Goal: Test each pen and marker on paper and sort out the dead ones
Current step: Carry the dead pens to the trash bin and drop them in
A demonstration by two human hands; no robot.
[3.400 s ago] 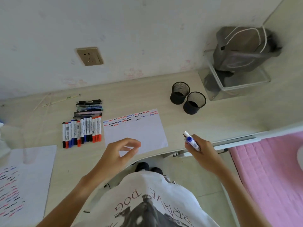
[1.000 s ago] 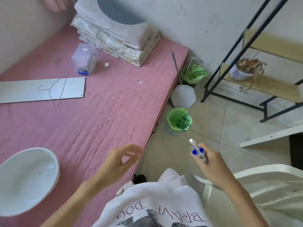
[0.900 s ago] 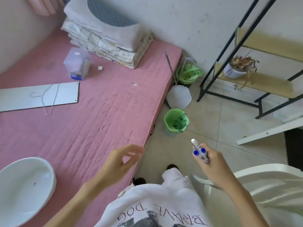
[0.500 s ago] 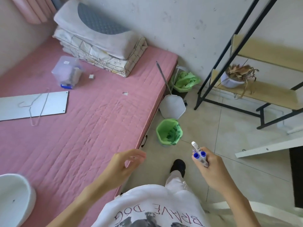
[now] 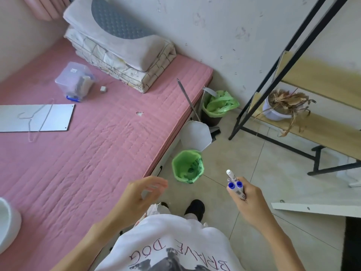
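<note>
The right hand (image 5: 252, 202) held a grip on three markers (image 5: 235, 187), two blue-capped and one white-tipped, just right of the small green-lined bin (image 5: 188, 166) on the floor. The left hand (image 5: 139, 196) hung loose and held nothing. A toss from there risked bouncing off the bin's rim, or rolling under the pink bed (image 5: 88, 145).

Three markers (image 5: 235, 185); two bins (image 5: 188, 166) (green-lined)

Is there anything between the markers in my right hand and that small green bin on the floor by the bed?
Nothing visible. The markers in the right hand and the green bin have only bare floor tiles between them.
</note>
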